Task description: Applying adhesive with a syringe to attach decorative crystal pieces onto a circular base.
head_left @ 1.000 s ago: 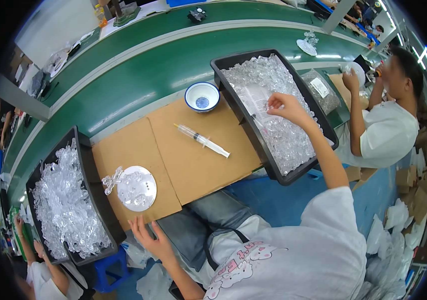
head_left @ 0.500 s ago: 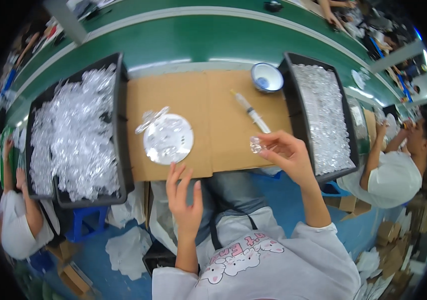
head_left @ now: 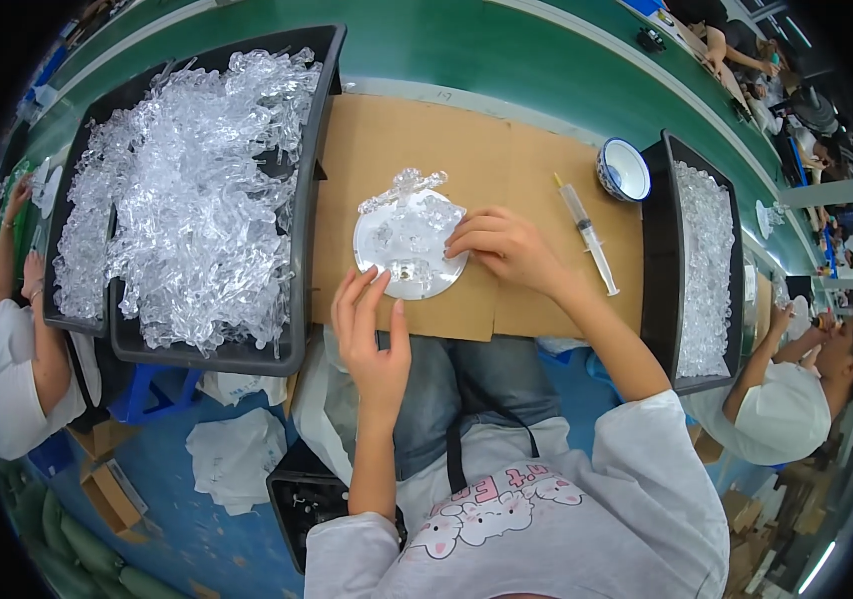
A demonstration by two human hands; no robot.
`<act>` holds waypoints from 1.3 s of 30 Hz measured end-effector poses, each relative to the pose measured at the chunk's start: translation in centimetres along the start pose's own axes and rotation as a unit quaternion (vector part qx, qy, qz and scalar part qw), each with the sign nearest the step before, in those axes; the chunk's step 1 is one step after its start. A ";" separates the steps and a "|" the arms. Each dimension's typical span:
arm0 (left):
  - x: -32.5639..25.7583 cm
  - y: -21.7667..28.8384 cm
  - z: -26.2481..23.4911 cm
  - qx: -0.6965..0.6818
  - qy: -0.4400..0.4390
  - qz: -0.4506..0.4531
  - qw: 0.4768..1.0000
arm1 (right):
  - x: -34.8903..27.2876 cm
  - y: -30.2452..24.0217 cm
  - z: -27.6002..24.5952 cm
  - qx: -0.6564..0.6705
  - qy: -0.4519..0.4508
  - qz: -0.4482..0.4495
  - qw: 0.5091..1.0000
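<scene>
A round white disc (head_left: 417,290) lies on the cardboard in front of me, with several clear plastic pieces (head_left: 417,225) on it. One knobbly clear piece (head_left: 409,184) overlaps its far edge. My left hand (head_left: 372,334) is open, fingers apart, its fingertips at the disc's near left rim. My right hand (head_left: 506,250) reaches over the disc's right edge with fingers curled and pressed together beside the clear pieces. Whatever is between those fingertips is hidden. To the right of that hand lies a syringe (head_left: 584,230) with a yellow tip.
A black bin (head_left: 322,130) heaped with clear plastic parts stands at the left. Another black bin (head_left: 668,270) of small clear pieces is at the right, next to a blue-and-white bowl (head_left: 624,170). The cardboard sheet (head_left: 546,150) covers the work area. Other people sit on both sides.
My right hand has moved left from beside the syringe to the disc, carrying a small clear piece before. My left hand stays near the disc's rim. The view has shifted and turned.
</scene>
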State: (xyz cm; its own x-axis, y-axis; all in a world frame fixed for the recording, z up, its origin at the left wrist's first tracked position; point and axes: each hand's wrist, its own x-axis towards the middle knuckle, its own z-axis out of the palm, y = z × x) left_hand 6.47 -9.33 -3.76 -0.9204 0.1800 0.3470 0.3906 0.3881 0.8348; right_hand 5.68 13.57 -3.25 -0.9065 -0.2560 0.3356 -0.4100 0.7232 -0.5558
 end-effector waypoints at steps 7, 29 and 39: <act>0.8 -0.3 2.2 0.083 -0.043 0.101 0.991 | 0.7 -0.7 0.3 -0.057 -0.035 -0.037 0.997; 2.5 -1.1 5.2 0.175 -0.090 0.173 0.965 | -18.1 7.9 -24.9 -0.066 -0.023 0.572 0.817; 2.1 -0.5 5.1 0.244 -0.110 0.179 0.947 | -16.3 12.5 -22.3 -0.044 -0.136 0.533 0.834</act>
State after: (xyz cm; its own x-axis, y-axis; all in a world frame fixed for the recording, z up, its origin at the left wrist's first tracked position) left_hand 4.46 -4.50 -5.65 -0.7235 0.5412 0.4286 0.6867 0.6283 0.3658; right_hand 17.62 41.05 1.26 -0.7447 0.4354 -0.5058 0.6423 0.6733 -0.3661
